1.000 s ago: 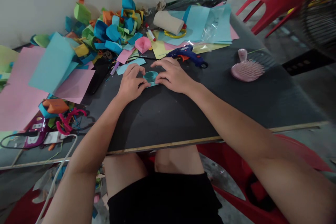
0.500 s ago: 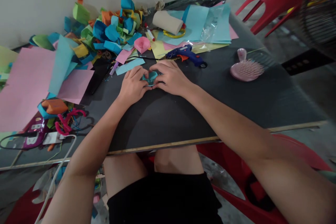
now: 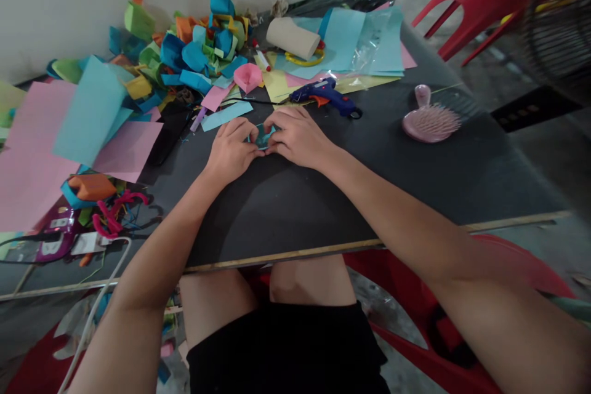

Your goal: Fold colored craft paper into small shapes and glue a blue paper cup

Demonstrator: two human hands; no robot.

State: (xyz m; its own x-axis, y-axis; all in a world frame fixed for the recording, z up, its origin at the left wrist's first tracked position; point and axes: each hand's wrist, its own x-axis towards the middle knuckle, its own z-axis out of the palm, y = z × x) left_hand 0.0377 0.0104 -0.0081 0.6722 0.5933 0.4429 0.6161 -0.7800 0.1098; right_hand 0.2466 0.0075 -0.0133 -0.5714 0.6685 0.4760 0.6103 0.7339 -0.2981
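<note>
Between my two hands is a small folded piece of light blue paper [image 3: 264, 135], low over the dark table [image 3: 277, 209]. My left hand [image 3: 234, 149] pinches its left edge with bent fingers and thumb. Opposite, my right hand [image 3: 298, 138] grips the right edge the same way. Fingers cover much of the paper, so its full shape is hidden. Just beyond them lie a light blue paper strip [image 3: 227, 116], a folded pink paper piece [image 3: 248, 77] and a blue glue gun [image 3: 325, 96] with an orange trigger.
Folded coloured papers [image 3: 194, 55] are heaped against the wall. Pink sheets [image 3: 34, 154], a purple device [image 3: 59, 234] and pink pipe cleaners [image 3: 115, 212] lie left. Rightward are yellow-handled scissors [image 3: 305, 59], a cardboard roll [image 3: 292, 38], a hairbrush [image 3: 430, 120] and a fan [image 3: 561, 31].
Both hands keep hold of the blue paper, with small finger shifts around it. At the left, a light blue sheet has swung outward over the pink sheets. The view has shifted slightly.
</note>
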